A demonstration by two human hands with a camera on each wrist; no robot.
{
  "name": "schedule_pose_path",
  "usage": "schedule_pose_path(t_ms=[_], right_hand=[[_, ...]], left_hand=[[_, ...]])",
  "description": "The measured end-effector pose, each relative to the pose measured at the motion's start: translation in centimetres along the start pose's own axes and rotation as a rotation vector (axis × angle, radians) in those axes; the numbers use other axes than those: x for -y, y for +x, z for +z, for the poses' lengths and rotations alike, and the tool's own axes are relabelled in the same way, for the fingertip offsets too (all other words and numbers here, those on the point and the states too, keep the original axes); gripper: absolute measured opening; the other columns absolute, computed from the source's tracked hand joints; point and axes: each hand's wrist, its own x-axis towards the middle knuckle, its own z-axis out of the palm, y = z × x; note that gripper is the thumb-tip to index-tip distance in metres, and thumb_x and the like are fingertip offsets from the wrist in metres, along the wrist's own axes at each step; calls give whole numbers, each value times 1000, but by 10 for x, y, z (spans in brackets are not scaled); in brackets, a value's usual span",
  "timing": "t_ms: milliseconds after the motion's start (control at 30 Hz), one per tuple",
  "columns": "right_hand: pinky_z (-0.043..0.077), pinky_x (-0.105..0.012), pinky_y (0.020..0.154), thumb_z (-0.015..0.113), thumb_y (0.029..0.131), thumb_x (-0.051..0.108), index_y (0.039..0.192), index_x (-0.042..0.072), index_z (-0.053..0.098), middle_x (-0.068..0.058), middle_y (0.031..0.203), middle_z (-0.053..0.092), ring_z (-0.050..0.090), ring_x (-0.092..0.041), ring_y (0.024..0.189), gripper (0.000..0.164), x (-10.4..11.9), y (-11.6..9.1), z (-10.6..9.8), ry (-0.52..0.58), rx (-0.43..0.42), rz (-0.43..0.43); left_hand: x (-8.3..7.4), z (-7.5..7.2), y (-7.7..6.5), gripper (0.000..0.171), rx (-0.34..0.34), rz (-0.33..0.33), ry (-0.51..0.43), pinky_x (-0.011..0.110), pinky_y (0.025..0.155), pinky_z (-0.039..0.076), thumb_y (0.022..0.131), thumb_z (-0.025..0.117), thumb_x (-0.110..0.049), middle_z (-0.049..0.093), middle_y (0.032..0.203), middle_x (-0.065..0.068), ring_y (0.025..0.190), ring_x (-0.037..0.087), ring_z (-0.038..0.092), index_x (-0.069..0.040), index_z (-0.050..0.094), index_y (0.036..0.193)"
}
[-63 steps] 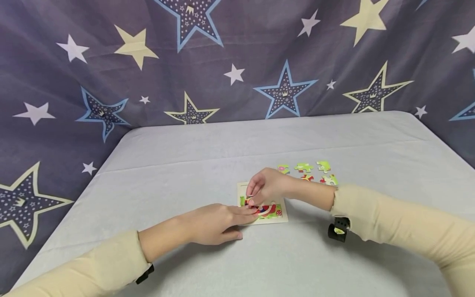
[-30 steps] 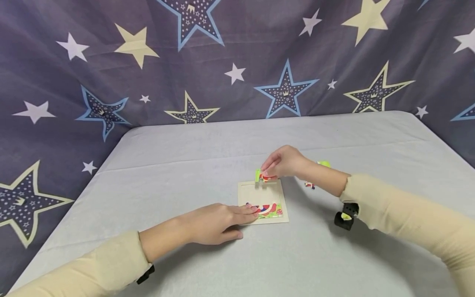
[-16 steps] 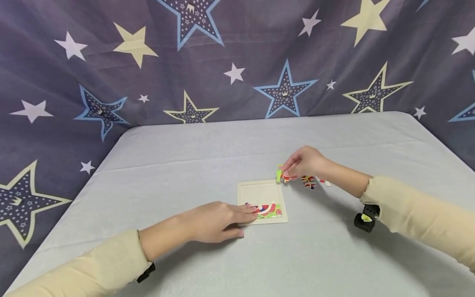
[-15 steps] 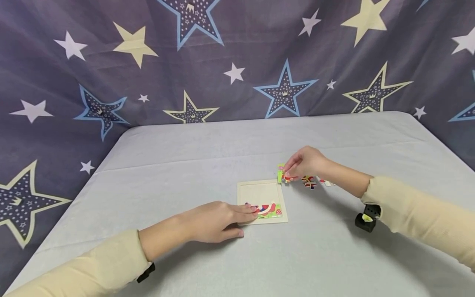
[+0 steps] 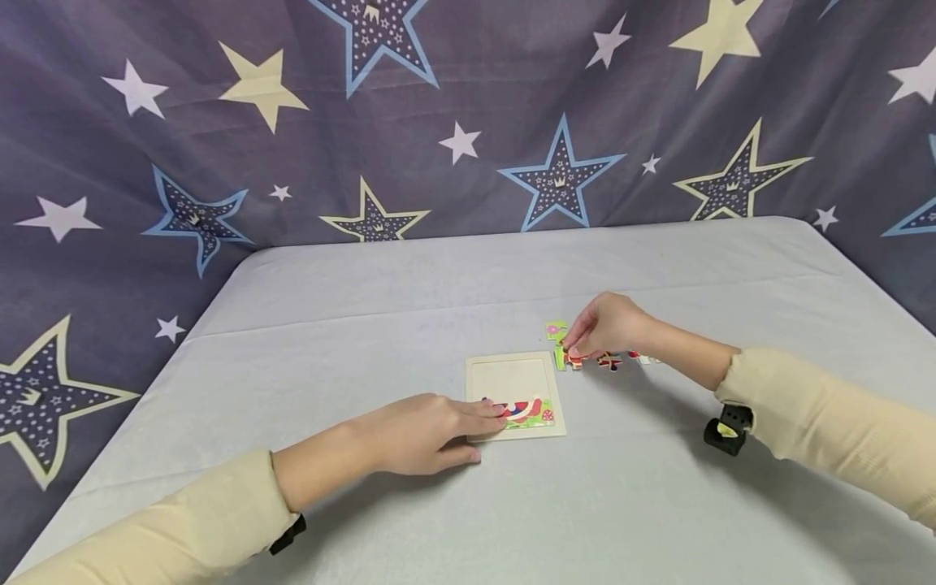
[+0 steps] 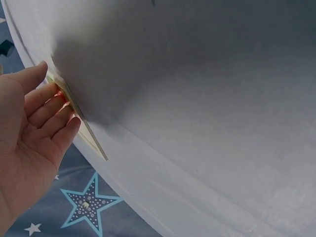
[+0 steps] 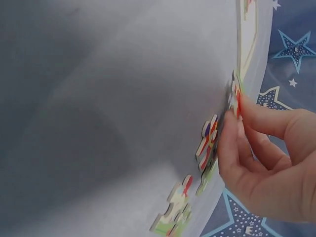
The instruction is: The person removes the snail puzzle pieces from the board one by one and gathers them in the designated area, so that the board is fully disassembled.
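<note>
A square wooden puzzle tray (image 5: 559, 413) lies on the table, its lower part filled with red, green and blue pieces (image 5: 532, 414); bare board shows above them. My left hand (image 5: 422, 436) rests its extended fingers on the tray's lower left, covering some of that picture. To the right of the tray, my right hand (image 5: 613, 325) pinches a green and red puzzle piece (image 7: 238, 98) between thumb and fingers, low at the tabletop. Beside it lie a red jigsaw piece (image 5: 608, 362) and a pink-flowered green one (image 5: 556, 329).
Another loose piece (image 5: 641, 357) lies partly behind the right wrist. In the right wrist view, further pieces (image 7: 173, 207) rest on the pale cloth (image 5: 380, 325). A dark curtain with stars (image 5: 468, 97) hangs behind the table.
The right hand has gone from the tray to the right with the green and red piece, then lowered it beside the loose pieces. The left hand has stayed on the tray.
</note>
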Motion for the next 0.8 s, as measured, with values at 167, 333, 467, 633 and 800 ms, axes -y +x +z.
schedule_pose_path(t_ms=[167, 333, 467, 633, 800], right_hand=[[45, -20, 57, 77, 77, 7, 84, 5, 76, -4, 72, 72, 55, -9, 61, 7, 0, -5, 3, -131, -88, -123], [48, -21, 62, 78, 77, 7, 83, 5, 75, -5, 75, 72, 59, -11, 66, 7, 2, -8, 4, -164, -133, -167], [50, -21, 62, 80, 75, 5, 83, 5, 75, -5, 76, 72, 60, -10, 67, 10, 5, -10, 7, -164, -133, -189], [49, -19, 59, 81, 73, 4, 84, 5, 74, -3, 74, 70, 58, -9, 65, 12, 10, -14, 17, -168, -108, -280], [49, -18, 61, 83, 71, 7, 83, 7, 75, 0, 74, 70, 56, -6, 65, 14, 18, -20, 29, -163, -54, -400]], left_hand=[[0, 0, 0, 44, -4, 4, 2, 34, 110, 43, 96, 58, -27, 51, 145, 0, 135, 13, 47, -11, 54, 137], [0, 0, 1, 44, -8, 6, 10, 34, 109, 44, 96, 58, -27, 51, 145, 0, 135, 12, 48, -12, 55, 137], [0, 0, 2, 42, -13, 6, 22, 34, 108, 46, 97, 58, -28, 52, 144, -1, 133, 12, 50, -12, 56, 136], [-1, 0, 3, 41, -21, 9, 36, 33, 105, 49, 96, 58, -27, 55, 141, -1, 130, 11, 52, -13, 57, 135], [0, 0, 3, 41, -31, 17, 47, 33, 104, 49, 96, 59, -27, 55, 141, -1, 130, 11, 52, -13, 58, 134]])
